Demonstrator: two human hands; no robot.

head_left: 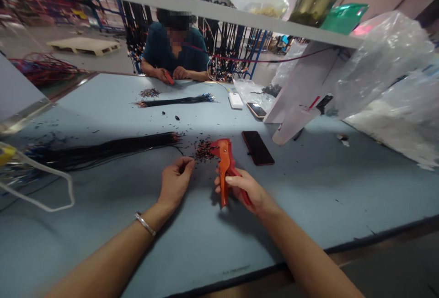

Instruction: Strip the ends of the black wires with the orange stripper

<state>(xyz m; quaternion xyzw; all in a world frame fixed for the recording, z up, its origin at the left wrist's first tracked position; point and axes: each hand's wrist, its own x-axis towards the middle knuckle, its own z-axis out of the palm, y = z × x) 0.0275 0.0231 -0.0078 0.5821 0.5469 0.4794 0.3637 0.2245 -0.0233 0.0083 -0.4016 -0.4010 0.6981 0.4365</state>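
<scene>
My right hand (248,190) is wrapped round the handles of a red and orange wire stripper (224,156), its jaws pointing left over a pile of short cut wire bits (203,149). Just left of that pile, my left hand (176,179) is closed in a pinch. A thin black wire (179,148) runs from the bundle into its fingertips; the wire's tip is too small to make out. The bundle of black wires (116,149) lies to the left, copper-coloured ends toward my hands. A gap separates the stripper's jaws from my left fingers.
A dark phone (258,147) lies right of the stripper. Farther back are a second wire bundle (174,101), a white power bank (235,100) and another phone (256,110). A co-worker (174,55) sits opposite, holding a red tool. A shelf (206,7) spans above; plastic bags (387,60) hang at right.
</scene>
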